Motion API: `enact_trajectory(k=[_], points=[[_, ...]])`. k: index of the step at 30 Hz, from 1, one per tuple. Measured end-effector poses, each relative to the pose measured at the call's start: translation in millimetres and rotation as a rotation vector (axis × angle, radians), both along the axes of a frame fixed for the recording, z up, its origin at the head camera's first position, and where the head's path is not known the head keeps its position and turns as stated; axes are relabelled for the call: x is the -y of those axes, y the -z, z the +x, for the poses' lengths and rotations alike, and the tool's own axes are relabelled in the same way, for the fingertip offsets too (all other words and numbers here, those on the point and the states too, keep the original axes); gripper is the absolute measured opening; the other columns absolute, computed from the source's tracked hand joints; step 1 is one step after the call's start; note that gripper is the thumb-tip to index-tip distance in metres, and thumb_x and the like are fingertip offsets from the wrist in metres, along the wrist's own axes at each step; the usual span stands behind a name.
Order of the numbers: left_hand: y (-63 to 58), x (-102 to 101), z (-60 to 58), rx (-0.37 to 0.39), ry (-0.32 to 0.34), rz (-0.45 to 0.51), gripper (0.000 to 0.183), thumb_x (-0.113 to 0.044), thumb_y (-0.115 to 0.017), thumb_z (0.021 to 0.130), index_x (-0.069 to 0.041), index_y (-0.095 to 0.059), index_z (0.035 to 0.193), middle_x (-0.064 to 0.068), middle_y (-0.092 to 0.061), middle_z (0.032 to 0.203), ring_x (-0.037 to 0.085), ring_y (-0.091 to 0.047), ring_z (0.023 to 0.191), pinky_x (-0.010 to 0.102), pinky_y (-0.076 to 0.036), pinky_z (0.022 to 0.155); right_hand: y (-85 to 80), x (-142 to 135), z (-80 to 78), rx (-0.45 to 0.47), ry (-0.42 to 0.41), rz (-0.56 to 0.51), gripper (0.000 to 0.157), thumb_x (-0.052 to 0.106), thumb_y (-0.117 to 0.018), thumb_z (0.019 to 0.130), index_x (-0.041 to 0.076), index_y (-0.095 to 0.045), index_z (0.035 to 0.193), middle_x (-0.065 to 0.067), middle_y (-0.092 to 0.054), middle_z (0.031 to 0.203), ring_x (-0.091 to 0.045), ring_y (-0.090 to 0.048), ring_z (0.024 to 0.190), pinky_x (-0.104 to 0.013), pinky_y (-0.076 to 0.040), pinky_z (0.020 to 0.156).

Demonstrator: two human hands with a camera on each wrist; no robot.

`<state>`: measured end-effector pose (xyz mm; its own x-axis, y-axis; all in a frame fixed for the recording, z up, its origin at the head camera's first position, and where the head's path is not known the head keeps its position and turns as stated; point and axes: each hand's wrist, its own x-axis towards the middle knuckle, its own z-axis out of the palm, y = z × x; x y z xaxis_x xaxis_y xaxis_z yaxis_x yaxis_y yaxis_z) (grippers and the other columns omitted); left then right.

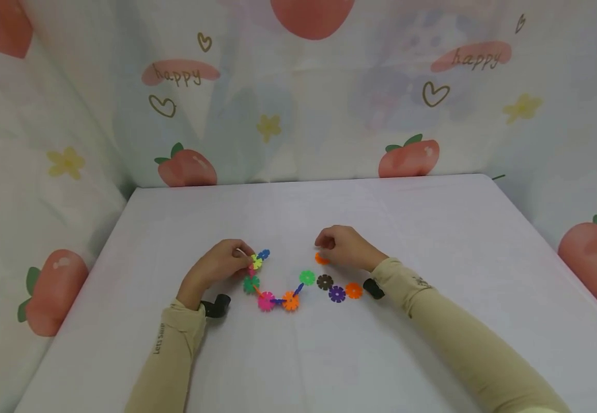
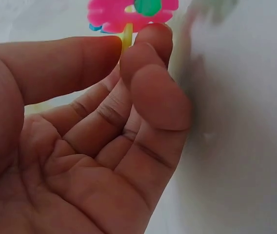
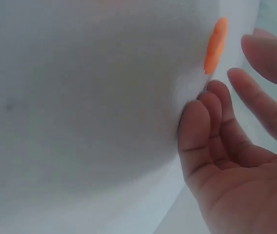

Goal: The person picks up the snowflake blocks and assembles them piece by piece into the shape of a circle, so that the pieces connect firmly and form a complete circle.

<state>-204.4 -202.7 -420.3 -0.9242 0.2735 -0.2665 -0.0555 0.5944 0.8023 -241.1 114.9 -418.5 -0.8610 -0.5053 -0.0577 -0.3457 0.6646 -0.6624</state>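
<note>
My left hand [image 1: 220, 263] pinches a yellow notched plastic disc [image 1: 257, 263] between thumb and fingers. It belongs to a curved chain of interlocking discs, with a blue disc [image 1: 264, 253] at the upper tip and a pink disc [image 2: 150, 22] close by my fingertips. The chain runs through a green disc [image 1: 250, 284], a bright pink disc [image 1: 266, 302] and an orange one [image 1: 290, 301]. My right hand [image 1: 347, 246] hovers by a loose orange disc [image 3: 216, 46], thumb and index finger apart, the other fingers loosely bent. Nothing shows between them.
Loose brown [image 1: 325, 281], purple [image 1: 337, 294] and orange [image 1: 353, 290] discs lie right of the chain. A light green disc [image 1: 307, 278] sits at its right end; whether it is joined, I cannot tell. The white table [image 1: 298, 361] meets a printed curtain [image 1: 309, 115] behind.
</note>
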Motion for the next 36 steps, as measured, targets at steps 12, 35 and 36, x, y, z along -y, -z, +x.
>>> enact_trajectory(k=[12, 35, 36], points=[[-0.9, 5.7, -0.2, 0.003, 0.008, -0.044, 0.024, -0.014, -0.064, 0.106, 0.003, -0.068, 0.122, 0.008, -0.071, 0.091, 0.02, -0.064, 0.079, 0.031, -0.052, 0.072, 1.9, -0.2, -0.1, 0.02, -0.018, 0.096, 0.016, 0.002, -0.078, 0.092, 0.0, -0.067, 0.103, -0.01, -0.064, 0.101, -0.028, -0.059, 0.096, -0.043, -0.053, 0.091], [2.9, -4.4, -2.9, -0.064, -0.002, -0.106, 0.026, -0.013, -0.064, 0.105, -0.001, -0.074, 0.126, 0.009, -0.07, 0.099, 0.022, -0.064, 0.086, 0.036, -0.054, 0.079, 2.7, 32.7, -6.3, 0.163, 0.058, -0.248, 0.007, 0.001, -0.068, 0.099, 0.0, -0.07, 0.107, -0.01, -0.068, 0.099, -0.023, -0.062, 0.091, -0.029, -0.052, 0.076], [3.0, -4.6, -3.0, -0.065, -0.002, -0.109, 0.025, -0.012, -0.064, 0.105, -0.001, -0.075, 0.126, 0.009, -0.07, 0.1, 0.022, -0.064, 0.086, 0.036, -0.054, 0.08, 2.7, 34.9, -6.2, 0.17, 0.063, -0.254, 0.007, 0.001, -0.068, 0.1, 0.0, -0.07, 0.107, -0.01, -0.068, 0.099, -0.023, -0.062, 0.091, -0.029, -0.052, 0.076]])
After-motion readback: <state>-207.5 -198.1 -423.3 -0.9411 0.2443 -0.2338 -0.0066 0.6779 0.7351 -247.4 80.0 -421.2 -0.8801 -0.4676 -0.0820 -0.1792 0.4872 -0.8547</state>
